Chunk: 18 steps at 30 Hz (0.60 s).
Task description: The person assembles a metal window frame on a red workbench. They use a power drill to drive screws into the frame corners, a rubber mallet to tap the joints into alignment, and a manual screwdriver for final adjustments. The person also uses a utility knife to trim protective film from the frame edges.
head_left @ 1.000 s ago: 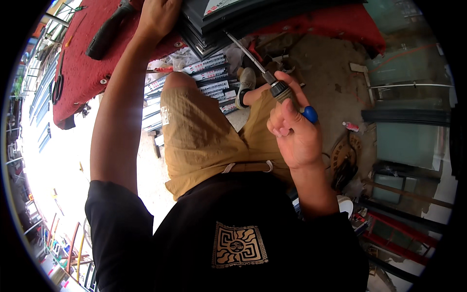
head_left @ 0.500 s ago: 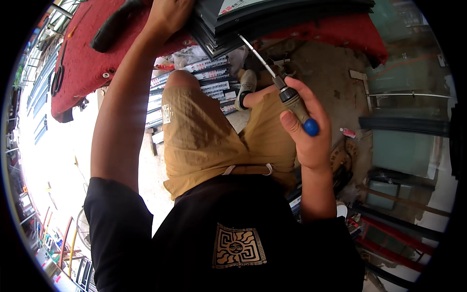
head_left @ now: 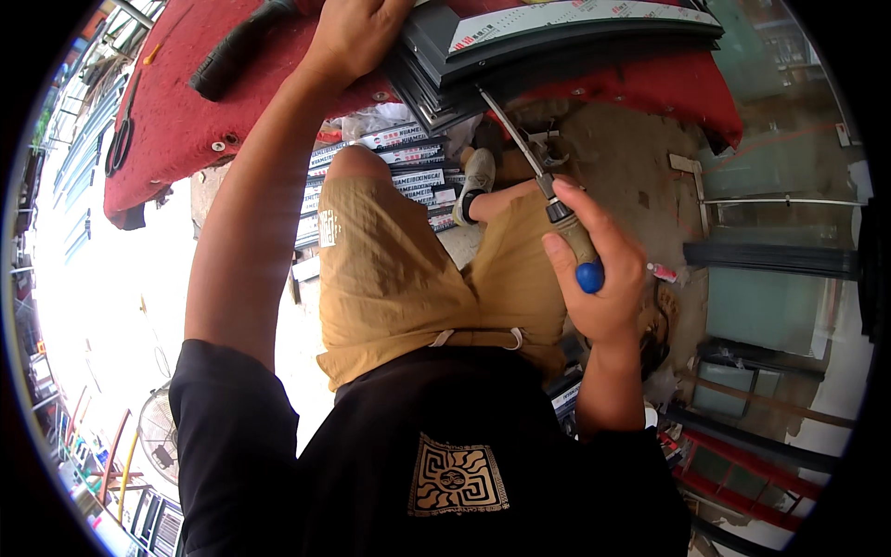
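Observation:
My right hand (head_left: 608, 269) is closed round the handle of a screwdriver (head_left: 577, 234) with a grey-brown grip and a blue end cap. Its long metal shaft slants up and left, and the tip meets the near edge of a dark grey metal frame (head_left: 557, 65). Two or more layers of grooved profile show at the frame's corner, and a printed white strip lies along its top. At the upper picture edge my left hand (head_left: 357, 42) grips the frame's left end with bent fingers; the fingertips are partly cut off from view.
A red cloth-covered bench (head_left: 167, 167) carries the frame, a black power tool (head_left: 232, 65) and black-handled scissors (head_left: 121, 144). Below it lie stacked labelled profiles (head_left: 413, 176) by my feet. Glass panes (head_left: 761, 297) lean at right; a fan (head_left: 160, 432) stands at lower left.
The view has shifted slightly, so bench and frame appear further right and lower. The right hand and screwdriver sit a little lower, the tip still at the frame's edge.

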Each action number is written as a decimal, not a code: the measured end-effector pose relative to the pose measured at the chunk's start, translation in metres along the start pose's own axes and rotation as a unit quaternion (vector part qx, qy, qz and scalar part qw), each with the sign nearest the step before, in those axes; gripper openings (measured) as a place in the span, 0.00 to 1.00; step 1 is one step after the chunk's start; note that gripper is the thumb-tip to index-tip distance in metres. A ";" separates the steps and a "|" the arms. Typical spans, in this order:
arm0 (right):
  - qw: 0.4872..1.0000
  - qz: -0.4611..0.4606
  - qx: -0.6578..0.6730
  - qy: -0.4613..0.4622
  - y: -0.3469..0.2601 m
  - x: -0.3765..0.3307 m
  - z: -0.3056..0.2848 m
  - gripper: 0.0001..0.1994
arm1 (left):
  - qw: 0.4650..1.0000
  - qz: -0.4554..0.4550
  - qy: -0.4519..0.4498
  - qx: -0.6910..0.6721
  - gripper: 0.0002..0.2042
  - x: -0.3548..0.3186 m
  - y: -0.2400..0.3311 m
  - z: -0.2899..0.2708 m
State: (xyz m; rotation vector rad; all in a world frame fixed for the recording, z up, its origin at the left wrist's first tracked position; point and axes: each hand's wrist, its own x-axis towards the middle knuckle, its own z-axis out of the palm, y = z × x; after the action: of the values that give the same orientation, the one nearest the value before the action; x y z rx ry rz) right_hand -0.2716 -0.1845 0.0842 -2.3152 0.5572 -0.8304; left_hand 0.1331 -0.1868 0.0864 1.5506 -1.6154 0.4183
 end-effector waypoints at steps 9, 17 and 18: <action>0.820 0.246 0.517 0.019 0.011 -0.019 0.021 0.36 | 1.000 0.003 -0.012 0.002 0.19 0.001 0.001 -0.001; 0.939 0.157 0.303 0.027 0.010 -0.015 0.013 0.30 | 1.000 0.014 -0.022 -0.005 0.18 0.004 0.006 -0.007; 0.979 0.101 0.174 0.015 0.009 -0.011 0.009 0.28 | 1.000 0.012 -0.015 -0.002 0.19 0.004 0.009 -0.005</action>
State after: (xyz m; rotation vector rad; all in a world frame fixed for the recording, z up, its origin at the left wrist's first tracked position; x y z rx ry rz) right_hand -0.2748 -0.1810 0.0683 -1.8961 0.5966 -0.7960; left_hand 0.1273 -0.1842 0.0951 1.5430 -1.6570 0.4068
